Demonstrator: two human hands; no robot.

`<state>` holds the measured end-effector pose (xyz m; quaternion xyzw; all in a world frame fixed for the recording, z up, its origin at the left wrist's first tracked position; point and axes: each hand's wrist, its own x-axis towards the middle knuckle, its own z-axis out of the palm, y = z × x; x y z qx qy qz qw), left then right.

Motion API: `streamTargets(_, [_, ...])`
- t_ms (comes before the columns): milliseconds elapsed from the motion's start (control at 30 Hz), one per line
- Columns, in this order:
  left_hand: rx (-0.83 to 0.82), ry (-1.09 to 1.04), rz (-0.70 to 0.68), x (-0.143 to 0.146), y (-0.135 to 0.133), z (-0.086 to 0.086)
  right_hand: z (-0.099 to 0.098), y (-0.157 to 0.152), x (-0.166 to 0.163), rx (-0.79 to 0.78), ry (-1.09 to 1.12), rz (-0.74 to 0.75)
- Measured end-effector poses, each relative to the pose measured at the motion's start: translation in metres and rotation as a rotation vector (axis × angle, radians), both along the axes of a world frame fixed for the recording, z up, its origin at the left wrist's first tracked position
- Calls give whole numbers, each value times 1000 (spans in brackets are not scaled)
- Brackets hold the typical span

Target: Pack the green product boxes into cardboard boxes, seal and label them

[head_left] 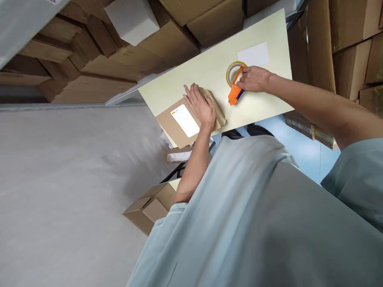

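A brown cardboard box with a white label lies on the pale table, close to its left end. My left hand rests flat on top of the box, fingers stretched out beside the label. Tape covers the end of the box facing right. To the right of the box, my right hand grips an orange tape dispenser by its handle. A large roll of yellowish tape sits in the dispenser. Its front end points down toward the table, apart from the box.
A white sheet lies on the table behind the dispenser. Stacked cartons line the back, and more boxes stand at right. An open carton is below on the left, by a grey wall.
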<state>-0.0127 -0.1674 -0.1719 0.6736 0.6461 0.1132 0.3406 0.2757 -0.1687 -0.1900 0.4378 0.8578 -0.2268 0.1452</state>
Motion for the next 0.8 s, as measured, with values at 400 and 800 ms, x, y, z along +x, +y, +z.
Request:
streamTargets(400, [-31,-18,23,9,-2,21,43,-52,-84,-155,-150,-287])
streamTargets(800, [-12,-102,-38,-1,-1,50,143,-17,-125,-36,-286,-786])
